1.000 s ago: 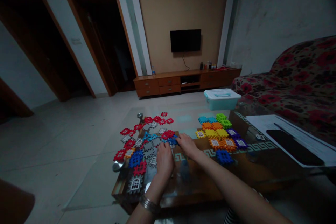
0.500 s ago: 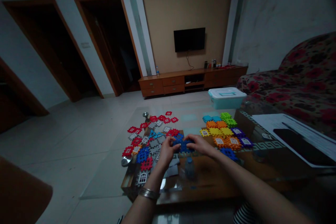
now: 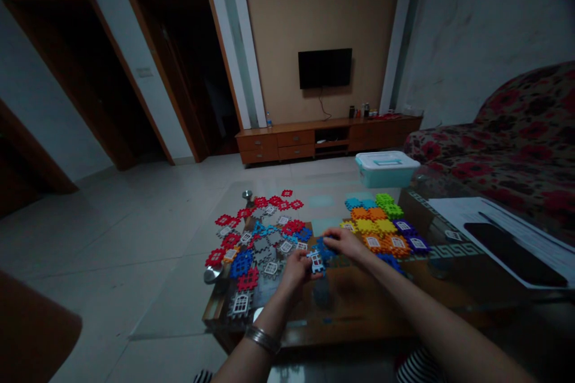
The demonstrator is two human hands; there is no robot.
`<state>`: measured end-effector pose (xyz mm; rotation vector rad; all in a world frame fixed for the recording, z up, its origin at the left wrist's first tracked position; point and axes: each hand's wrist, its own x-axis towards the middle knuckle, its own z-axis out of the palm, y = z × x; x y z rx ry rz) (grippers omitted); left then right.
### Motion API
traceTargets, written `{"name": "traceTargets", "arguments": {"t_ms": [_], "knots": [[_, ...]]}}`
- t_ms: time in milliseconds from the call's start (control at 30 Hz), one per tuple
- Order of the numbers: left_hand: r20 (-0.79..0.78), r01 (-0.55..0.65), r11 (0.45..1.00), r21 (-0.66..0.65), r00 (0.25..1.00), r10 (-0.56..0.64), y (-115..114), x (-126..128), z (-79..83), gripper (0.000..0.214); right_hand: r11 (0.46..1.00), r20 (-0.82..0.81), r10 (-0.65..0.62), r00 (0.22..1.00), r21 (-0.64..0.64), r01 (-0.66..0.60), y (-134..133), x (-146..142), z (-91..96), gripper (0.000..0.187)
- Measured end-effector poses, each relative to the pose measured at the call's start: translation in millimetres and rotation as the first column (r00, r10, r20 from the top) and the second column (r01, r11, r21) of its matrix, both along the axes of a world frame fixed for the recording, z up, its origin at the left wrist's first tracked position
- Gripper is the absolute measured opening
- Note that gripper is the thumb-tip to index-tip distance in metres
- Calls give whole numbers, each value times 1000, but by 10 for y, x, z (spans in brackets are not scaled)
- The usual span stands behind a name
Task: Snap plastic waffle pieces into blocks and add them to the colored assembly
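On the left part of the glass-topped worktop (image 3: 381, 296), a round metal cap (image 3: 212, 274) sits near the corner, with red interlocking pieces (image 3: 226, 219) spread beyond it toward the far side. Next come a dark blue piece (image 3: 241, 264), a red square (image 3: 248, 279) just nearer, and a grey piece with a white window (image 3: 241, 304) nearer still. Flat grey pieces (image 3: 264, 251) lie to the right of these, among more white-windowed ones. The left hand (image 3: 296, 269), a silver bracelet (image 3: 263, 340) on its wrist, has its grip closed, thumb and fingers on a window piece (image 3: 316, 261) with a white frame and blue edges, held tilted above the worktop. Just right of that, a blue piece (image 3: 324, 246) is pinched in the grip of the right hand (image 3: 341, 241), fingertips together at its edge; whether the two held pieces are joined cannot be told. Beyond the right forearm, light blue, orange, yellow, green and purple pieces (image 3: 375, 226) lie in a close group. A lidded turquoise box (image 3: 387, 170) stands behind them, and farthest right are papers (image 3: 476, 212) bearing a pen (image 3: 494, 221) and a dark flat slab (image 3: 514, 254).
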<state>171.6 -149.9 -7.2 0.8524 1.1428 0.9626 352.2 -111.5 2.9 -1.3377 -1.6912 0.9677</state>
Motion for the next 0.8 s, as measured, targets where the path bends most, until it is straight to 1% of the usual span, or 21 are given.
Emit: {"name": "traceTargets", "arguments": {"t_ms": [33,100,133,200,300,367,433,500,533,600,667,733,800], "knots": [[17,7,1000,3,1000,-7,-15,28,5,27,998,51,33,998,42,-35,-36,-49,-17,19],[42,5,1000,13,999,-5,-39,81,21,26,991,155,49,987,113,-67,-87,-133,-46,16],[52,7,1000,19,999,-8,-47,100,28,27,989,189,46,981,127,-71,-100,-162,-52,15],[67,14,999,29,998,-16,-57,118,37,29,991,205,71,976,100,-93,-111,-190,-42,14],[66,16,999,39,998,-18,-52,96,33,35,975,183,198,963,59,-212,-128,-173,33,18],[54,4,999,49,999,-7,-37,65,23,39,948,194,282,940,95,-304,-163,-141,112,21],[37,3,998,63,999,-5,-19,41,10,40,915,249,331,910,150,-374,-223,-105,193,30],[16,21,997,75,1000,-22,-6,38,-5,40,893,347,338,875,176,-415,-300,-74,255,41],[2,38,996,80,999,-39,-3,47,-12,39,888,404,329,853,174,-425,-340,-60,273,43],[-28,82,992,95,996,-80,-7,87,-23,38,892,506,295,810,158,-423,-417,-32,278,41],[-69,141,983,119,989,-134,-18,147,-22,37,901,568,257,782,151,-406,-480,5,248,35],[-124,208,967,148,974,-191,-27,213,-7,33,907,589,225,776,165,-388,-527,70,208,30],[-238,269,941,204,946,-219,-21,270,20,26,907,584,208,785,185,-377,-565,196,192,29]]}}
